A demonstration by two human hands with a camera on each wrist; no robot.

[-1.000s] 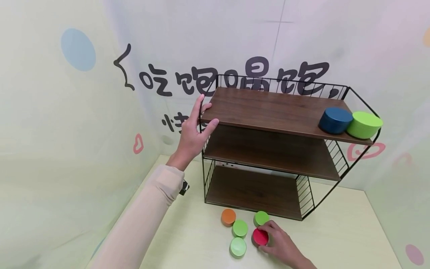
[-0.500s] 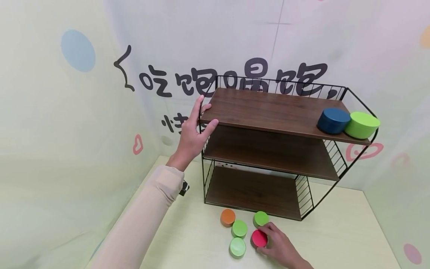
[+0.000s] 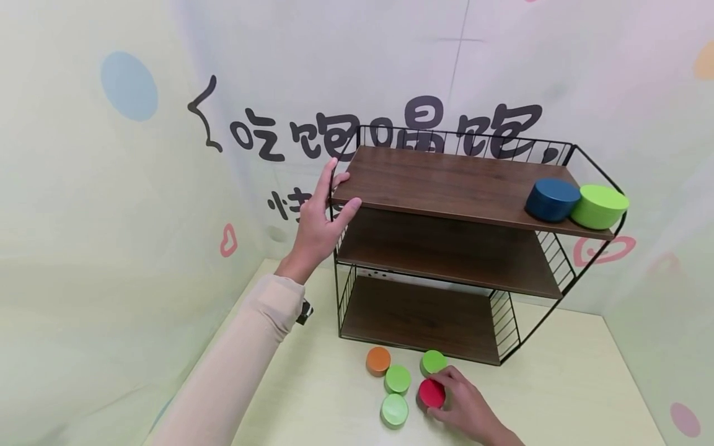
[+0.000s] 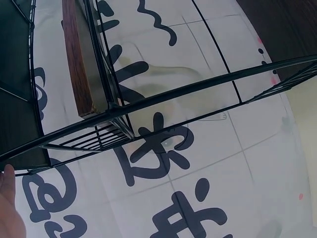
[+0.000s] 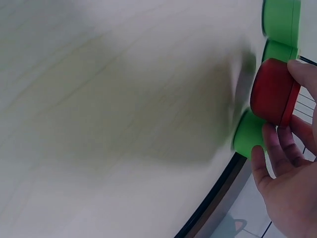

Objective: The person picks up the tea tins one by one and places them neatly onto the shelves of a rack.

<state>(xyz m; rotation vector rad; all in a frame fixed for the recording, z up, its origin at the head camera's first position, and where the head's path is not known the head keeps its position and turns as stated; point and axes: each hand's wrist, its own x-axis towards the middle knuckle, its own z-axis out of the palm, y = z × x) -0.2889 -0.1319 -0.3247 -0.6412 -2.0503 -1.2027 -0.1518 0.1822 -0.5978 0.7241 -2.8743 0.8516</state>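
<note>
Tabletop (image 3: 569,359) bore a 3-tier wire rack (image 3: 440,244). L hand (image 3: 319,226) held rack's top L corner, thumb at upper board's (image 3: 446,183) front edge. R hand (image 3: 467,406), partly closed, pinched red tin (image 3: 432,393) btwn thumb & fingers, in front of rack; lifted or not, can't tell. Blue tin (image 3: 552,199) & lime tin (image 3: 599,206) sat side by side, upper board's R end. Orange tin (image 3: 378,360) + 3 green tins (image 3: 398,378) stood nr the red.
</note>
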